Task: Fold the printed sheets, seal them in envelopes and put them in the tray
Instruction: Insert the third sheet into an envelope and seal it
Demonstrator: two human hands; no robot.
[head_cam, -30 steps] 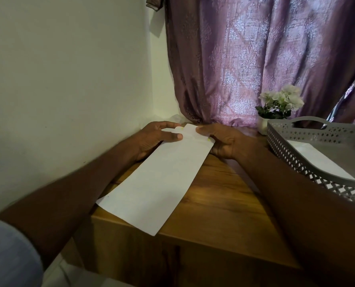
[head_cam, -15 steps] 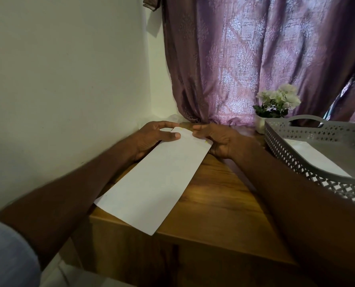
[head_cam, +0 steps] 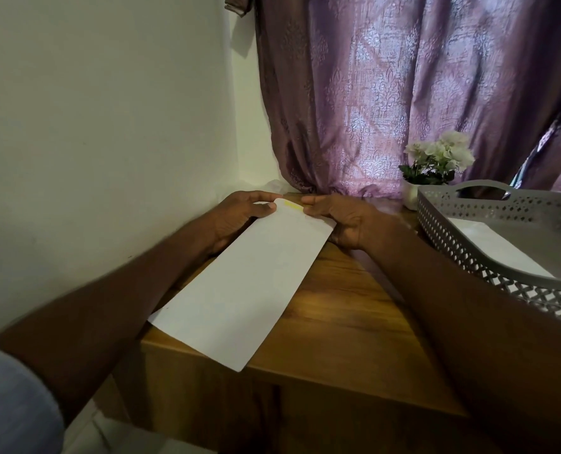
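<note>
A long white envelope [head_cam: 246, 283] lies diagonally on the wooden table [head_cam: 344, 316], its near corner hanging past the front edge. My left hand [head_cam: 240, 214] pinches the far left corner with thumb on top. My right hand [head_cam: 344, 221] grips the far right corner, fingers over the flap. A yellow strip [head_cam: 293, 205] shows on the flap between my hands. A grey perforated tray [head_cam: 469, 237] sits at the right with a white envelope [head_cam: 498, 247] lying inside it.
A white wall [head_cam: 109, 126] runs close along the left. Purple curtains [head_cam: 403, 93] hang behind the table. A small white pot of white flowers [head_cam: 436, 162] stands between the curtain and the tray's far corner.
Both hands stay at the envelope's far end. The flap has been worked there and a yellow strip now shows between my fingers. The envelope has barely shifted.
</note>
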